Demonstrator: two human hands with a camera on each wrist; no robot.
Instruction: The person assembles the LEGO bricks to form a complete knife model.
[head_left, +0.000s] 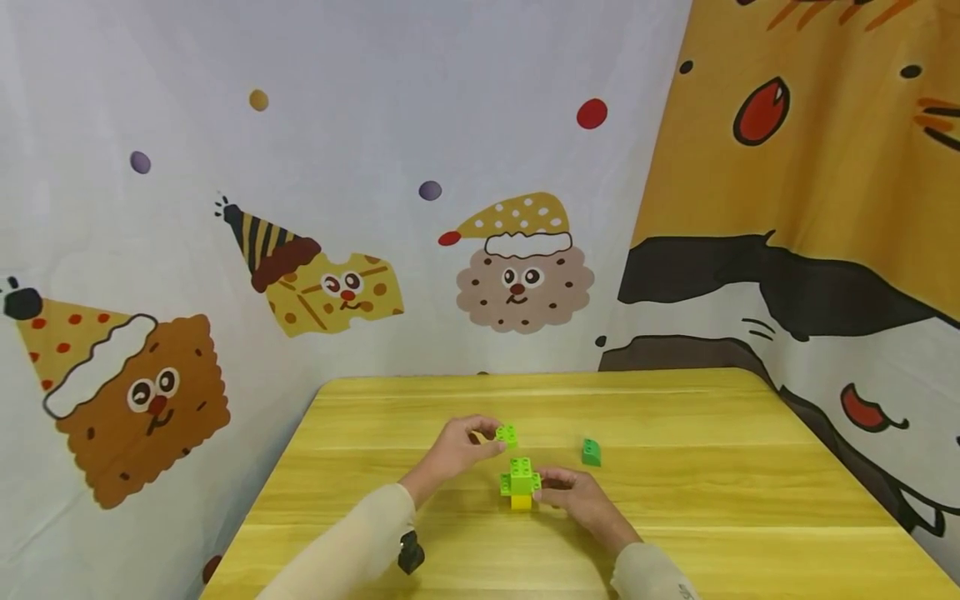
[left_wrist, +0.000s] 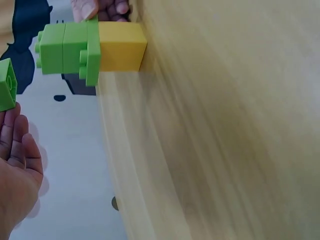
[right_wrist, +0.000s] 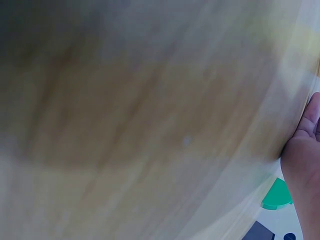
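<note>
My left hand (head_left: 459, 448) pinches a lime green studded building brick (head_left: 507, 435) in the air, just behind and above a small stack. That stack stands upright on the table: a yellow block (head_left: 521, 502) at the bottom, a wider lime green piece (left_wrist: 92, 55) with studs at both sides, then narrower lime green bricks (head_left: 521, 477) on top. On the stack's right side, my right hand (head_left: 576, 495) holds the end of the wide piece between thumb and curled fingers. In the right wrist view only part of the right hand (right_wrist: 304, 160) shows; its fingertips are out of frame.
A darker green brick with a curved side (head_left: 591, 452) lies on the wooden table (head_left: 712, 467), behind and right of the right hand. Past the table's far edge hangs a printed cloth (head_left: 360, 150) with cartoon figures. A small black object (head_left: 410, 552) sits at the left cuff.
</note>
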